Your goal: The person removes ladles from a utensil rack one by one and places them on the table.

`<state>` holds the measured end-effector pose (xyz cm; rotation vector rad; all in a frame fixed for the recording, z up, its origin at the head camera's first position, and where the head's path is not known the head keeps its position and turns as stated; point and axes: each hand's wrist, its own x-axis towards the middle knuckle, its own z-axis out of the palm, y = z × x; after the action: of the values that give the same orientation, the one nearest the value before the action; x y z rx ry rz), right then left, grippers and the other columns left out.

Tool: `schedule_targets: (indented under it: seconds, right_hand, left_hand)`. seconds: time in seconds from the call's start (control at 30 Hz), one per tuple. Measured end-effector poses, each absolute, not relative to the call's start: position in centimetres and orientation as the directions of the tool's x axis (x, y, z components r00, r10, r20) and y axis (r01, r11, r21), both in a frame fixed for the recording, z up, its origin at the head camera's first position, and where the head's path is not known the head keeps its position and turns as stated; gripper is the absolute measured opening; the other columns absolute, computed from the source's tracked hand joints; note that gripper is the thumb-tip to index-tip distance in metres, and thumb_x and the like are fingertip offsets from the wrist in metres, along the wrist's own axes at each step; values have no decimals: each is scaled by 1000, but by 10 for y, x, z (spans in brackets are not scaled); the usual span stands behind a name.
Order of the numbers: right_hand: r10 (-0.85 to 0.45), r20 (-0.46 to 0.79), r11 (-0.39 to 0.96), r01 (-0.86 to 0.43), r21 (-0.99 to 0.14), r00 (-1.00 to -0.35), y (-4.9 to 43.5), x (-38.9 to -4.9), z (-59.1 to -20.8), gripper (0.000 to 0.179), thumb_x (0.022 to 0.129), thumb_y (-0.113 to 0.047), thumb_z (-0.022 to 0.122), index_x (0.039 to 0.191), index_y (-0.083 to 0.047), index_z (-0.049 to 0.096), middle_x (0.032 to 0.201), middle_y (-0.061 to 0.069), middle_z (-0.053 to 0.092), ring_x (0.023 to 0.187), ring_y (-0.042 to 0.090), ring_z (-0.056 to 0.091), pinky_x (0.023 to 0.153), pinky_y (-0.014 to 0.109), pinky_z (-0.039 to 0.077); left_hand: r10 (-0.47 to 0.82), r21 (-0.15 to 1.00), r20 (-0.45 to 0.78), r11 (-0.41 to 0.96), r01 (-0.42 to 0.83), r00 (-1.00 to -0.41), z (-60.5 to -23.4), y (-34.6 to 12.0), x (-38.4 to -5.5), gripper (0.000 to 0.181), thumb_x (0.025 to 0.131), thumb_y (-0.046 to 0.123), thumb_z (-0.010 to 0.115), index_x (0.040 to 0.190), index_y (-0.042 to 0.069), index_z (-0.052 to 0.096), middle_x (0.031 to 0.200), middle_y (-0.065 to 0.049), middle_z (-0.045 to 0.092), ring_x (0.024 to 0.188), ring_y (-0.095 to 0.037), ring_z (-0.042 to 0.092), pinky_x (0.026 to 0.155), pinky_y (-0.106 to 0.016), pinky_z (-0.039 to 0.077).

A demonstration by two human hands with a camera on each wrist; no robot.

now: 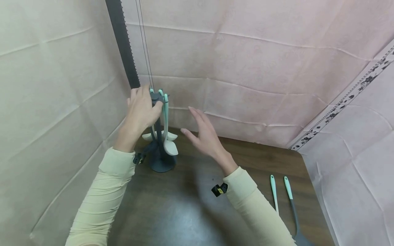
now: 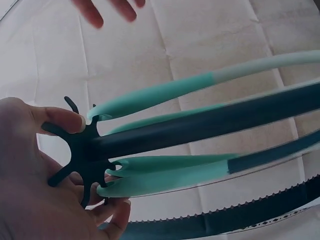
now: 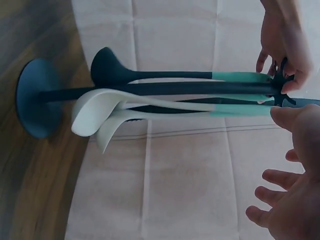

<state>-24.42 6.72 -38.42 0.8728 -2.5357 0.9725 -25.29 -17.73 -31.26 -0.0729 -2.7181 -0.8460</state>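
My left hand [image 1: 138, 111] grips the hooked top of a dark utensil stand [image 1: 162, 164] near the back left corner. In the left wrist view, the thumb lies on the hook ring [image 2: 82, 155], with fingers behind it. Green-handled utensils hang from the hooks, among them a white ladle [image 3: 92, 112] and a dark ladle [image 3: 107, 69]. Another white utensil [image 3: 107, 134] hangs beside them. My right hand [image 1: 204, 133] hovers right of the stand, fingers spread and holding nothing. In the head view a gap separates it from the utensils.
On the right of the brown wooden table [image 1: 184, 205] lie a green-handled utensil [image 1: 273, 188] and a dark turner with a green handle [image 1: 287, 188]. My right sleeve partly covers them. Pale cloth walls [image 1: 246, 85] close in the back and sides.
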Motion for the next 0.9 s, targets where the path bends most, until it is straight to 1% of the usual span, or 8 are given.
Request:
schedule_targets:
  seconds: [0.17, 0.33, 0.43, 0.53, 0.6, 0.83, 0.9]
  right_hand:
    - [-432, 439, 584, -616, -529, -788, 51, -248, -376, 80, 102, -42, 69, 167, -14, 32, 169, 7, 37, 156, 24, 33, 125, 48, 30]
    - [-412, 418, 581, -587, -565, -810, 39, -252, -369, 77, 102, -41, 69, 166, -14, 34, 167, 7, 41, 153, 24, 38, 123, 47, 33]
    - [-393, 395, 536, -556, -636, -831, 32, -257, -364, 72, 103, -37, 69, 164, -12, 39, 163, 9, 47, 148, 24, 46, 119, 44, 40]
    - [-370, 375, 460, -518, -721, -850, 23, -263, -359, 66, 103, -32, 70, 160, -11, 45, 157, 9, 54, 142, 23, 53, 113, 39, 47]
    - [-361, 365, 417, -499, -760, -858, 19, -266, -357, 62, 102, -29, 71, 157, -10, 48, 154, 9, 57, 139, 23, 56, 110, 37, 49]
    - [-367, 346, 401, -483, -779, -864, 7, -273, -357, 59, 103, -26, 71, 155, -9, 51, 152, 10, 58, 136, 25, 59, 108, 35, 51]
    - [-357, 341, 399, -472, -786, -870, 4, -276, -358, 57, 103, -25, 70, 154, -10, 52, 150, 9, 60, 134, 24, 61, 107, 34, 52]
  left_hand:
    - [-57, 573, 265, 812, 110, -963, -311, -177, -252, 77, 100, 31, 46, 165, -3, 22, 160, -26, 41, 148, -42, 28, 114, -62, 30]
    - [-48, 577, 257, 809, 113, -965, -308, -177, -251, 75, 102, 31, 46, 165, -2, 24, 159, -26, 41, 148, -42, 28, 113, -62, 30]
    - [-40, 569, 263, 813, 121, -964, -307, -177, -251, 74, 102, 30, 47, 164, -3, 25, 157, -26, 42, 147, -42, 28, 113, -61, 30]
    - [-37, 562, 276, 817, 130, -961, -308, -177, -251, 73, 103, 30, 48, 164, -4, 25, 157, -26, 42, 147, -42, 28, 113, -61, 30]
    - [-34, 557, 287, 819, 137, -957, -309, -177, -251, 73, 102, 30, 48, 163, -5, 26, 157, -27, 42, 146, -43, 29, 113, -62, 30]
    - [-21, 521, 322, 839, 158, -947, -314, -176, -252, 73, 102, 32, 48, 161, -6, 29, 156, -28, 43, 142, -45, 32, 111, -63, 32]
    - [-19, 521, 325, 838, 162, -945, -316, -176, -253, 73, 102, 31, 48, 161, -6, 29, 156, -28, 42, 143, -45, 32, 111, -63, 32]
